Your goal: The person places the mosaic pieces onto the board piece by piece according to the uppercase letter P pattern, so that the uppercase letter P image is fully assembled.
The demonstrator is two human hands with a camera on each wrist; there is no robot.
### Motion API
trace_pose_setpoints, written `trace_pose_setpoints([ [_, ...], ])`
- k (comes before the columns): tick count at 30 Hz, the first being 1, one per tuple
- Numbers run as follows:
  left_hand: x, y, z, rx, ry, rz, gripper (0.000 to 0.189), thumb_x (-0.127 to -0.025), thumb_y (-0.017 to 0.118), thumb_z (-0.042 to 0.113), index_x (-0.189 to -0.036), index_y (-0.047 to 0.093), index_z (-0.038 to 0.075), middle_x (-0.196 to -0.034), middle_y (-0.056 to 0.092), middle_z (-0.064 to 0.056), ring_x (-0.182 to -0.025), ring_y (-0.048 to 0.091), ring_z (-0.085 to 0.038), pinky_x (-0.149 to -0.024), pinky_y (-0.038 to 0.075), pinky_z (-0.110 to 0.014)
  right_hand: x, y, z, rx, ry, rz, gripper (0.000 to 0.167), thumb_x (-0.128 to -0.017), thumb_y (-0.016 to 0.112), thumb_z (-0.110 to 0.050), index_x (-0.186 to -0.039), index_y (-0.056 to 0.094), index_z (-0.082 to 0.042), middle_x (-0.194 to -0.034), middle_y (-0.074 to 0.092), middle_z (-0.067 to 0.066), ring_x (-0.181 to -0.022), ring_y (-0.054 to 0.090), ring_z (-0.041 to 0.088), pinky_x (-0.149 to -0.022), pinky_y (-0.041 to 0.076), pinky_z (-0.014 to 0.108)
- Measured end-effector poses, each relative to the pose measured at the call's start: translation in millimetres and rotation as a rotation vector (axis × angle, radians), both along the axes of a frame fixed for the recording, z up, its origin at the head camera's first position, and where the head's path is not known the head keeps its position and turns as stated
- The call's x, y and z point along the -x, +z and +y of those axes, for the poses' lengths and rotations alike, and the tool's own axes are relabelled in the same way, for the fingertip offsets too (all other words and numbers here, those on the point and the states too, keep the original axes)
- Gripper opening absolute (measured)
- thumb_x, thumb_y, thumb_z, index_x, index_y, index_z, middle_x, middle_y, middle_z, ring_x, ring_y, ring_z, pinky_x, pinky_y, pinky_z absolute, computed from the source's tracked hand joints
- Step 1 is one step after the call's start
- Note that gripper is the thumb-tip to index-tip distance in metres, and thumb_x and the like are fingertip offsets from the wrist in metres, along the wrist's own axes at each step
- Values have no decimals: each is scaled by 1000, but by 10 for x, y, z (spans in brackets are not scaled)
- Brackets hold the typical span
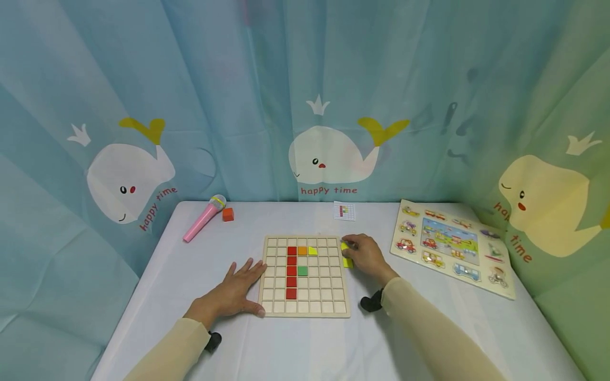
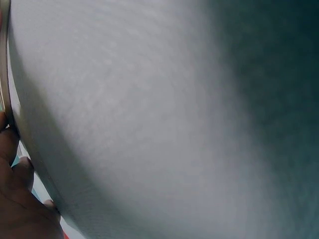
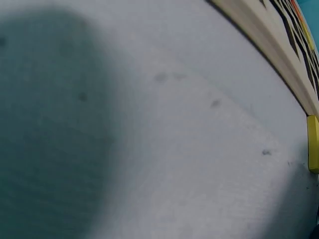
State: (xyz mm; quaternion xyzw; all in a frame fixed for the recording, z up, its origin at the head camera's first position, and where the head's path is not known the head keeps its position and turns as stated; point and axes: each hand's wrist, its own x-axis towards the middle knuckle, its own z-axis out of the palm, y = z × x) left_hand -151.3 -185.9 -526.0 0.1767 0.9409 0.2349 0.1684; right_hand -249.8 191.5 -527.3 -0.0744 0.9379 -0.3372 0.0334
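Observation:
A wooden grid board (image 1: 305, 313) lies on the table, with a column of red tiles (image 1: 291, 271), an orange tile (image 1: 302, 251), a yellow tile with a pale corner (image 1: 312, 251) and a green tile (image 1: 302, 271) in its cells. My left hand (image 1: 231, 291) rests at the board's left edge, fingers spread. Past the right edge, my right hand (image 1: 367, 256) pinches a yellow block (image 1: 344, 246) between index finger and thumb. Another yellow block (image 1: 348, 263) lies nearer me. In the right wrist view a yellow block (image 3: 313, 144) shows beside the board's edge, while the hand is out of sight.
A small pattern card (image 1: 344, 210) lies behind the board. Back left are a pink toy microphone (image 1: 202, 221) and an orange block (image 1: 228, 214). A picture puzzle board (image 1: 452, 246) lies at the right. Whale-printed curtains (image 1: 257, 106) enclose the table.

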Motion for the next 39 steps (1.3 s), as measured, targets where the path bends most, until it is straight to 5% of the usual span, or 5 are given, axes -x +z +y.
trace_pose_setpoints([
  [11, 1, 3, -10, -9, 1, -1, 122, -70, 94, 52, -167, 31, 14, -175, 28, -5, -165, 11, -31, -133, -3, -59, 28, 38, 46, -66, 26, -3, 36, -96, 61, -4, -130, 72, 2, -129, 68, 23, -124, 61, 40, -110, 49, 58],
  [20, 12, -9, -11, -11, -10, 2, 122, -70, 93, 55, -167, 31, 14, -175, 28, -5, -165, 11, -31, -133, -3, -59, -38, 44, 320, -35, 9, 51, 36, -96, 49, 6, -111, 81, -3, -125, 69, 23, -122, 61, 42, -108, 48, 59],
  [27, 13, -10, 0, 2, 0, -4, 123, -69, 93, 56, -168, 31, 16, -175, 27, -3, -166, 11, -29, -134, -3, -57, -89, 43, 385, -8, -103, -53, 36, -100, 63, -11, -133, 68, 4, -133, 62, 26, -116, 62, 38, -101, 53, 56],
  [39, 5, -19, 3, 10, 15, -11, 123, -68, 93, 55, -168, 31, 17, -175, 27, -2, -166, 11, -28, -134, -2, -56, -77, -29, 318, -71, -83, -6, 32, -96, 75, -20, -123, 76, -3, -124, 65, 21, -102, 59, 31, -90, 52, 49],
])
